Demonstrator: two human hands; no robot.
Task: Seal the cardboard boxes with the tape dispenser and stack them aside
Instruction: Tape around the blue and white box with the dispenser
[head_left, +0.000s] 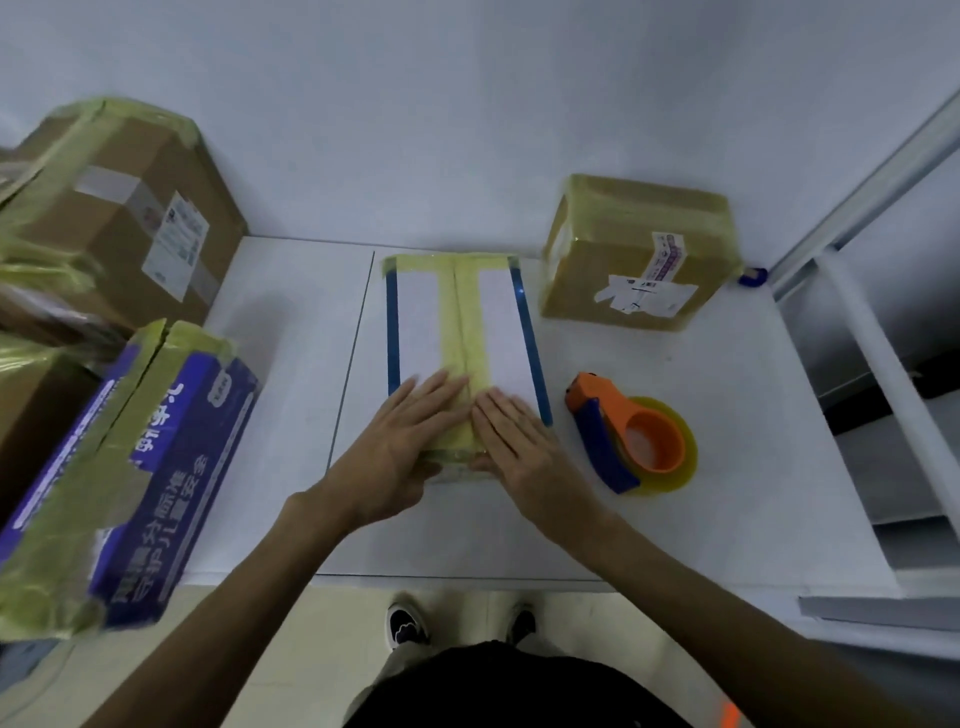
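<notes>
— hands first: what are they doing?
— both are lying flat, fingers spread, on the near end of the white box (462, 332). the left hand (410, 431) is pressing beside the yellow tape strip (464, 322) and partly on it. the right hand (514, 431) is pressing on the other side of it. the 2 hands are almost touching at the fingertips. they are not pinching anything.
— where is the box sitting?
— it is sitting in the middle of the white table (727, 467), with blue edges down its long sides. the tape is running down its middle and across its far end.
— and the tape dispenser (631, 434)?
— it is lying on the table just to the right of the white box, near the right hand but not touching it. it is orange and blue, with a yellow roll.
— other boxes?
— 1 brown taped box (641, 254) is standing at the far right of the table. a purple box (150, 467) with yellow tape is lying at the left, tilted. a big brown box (119, 208) is sitting behind it.
</notes>
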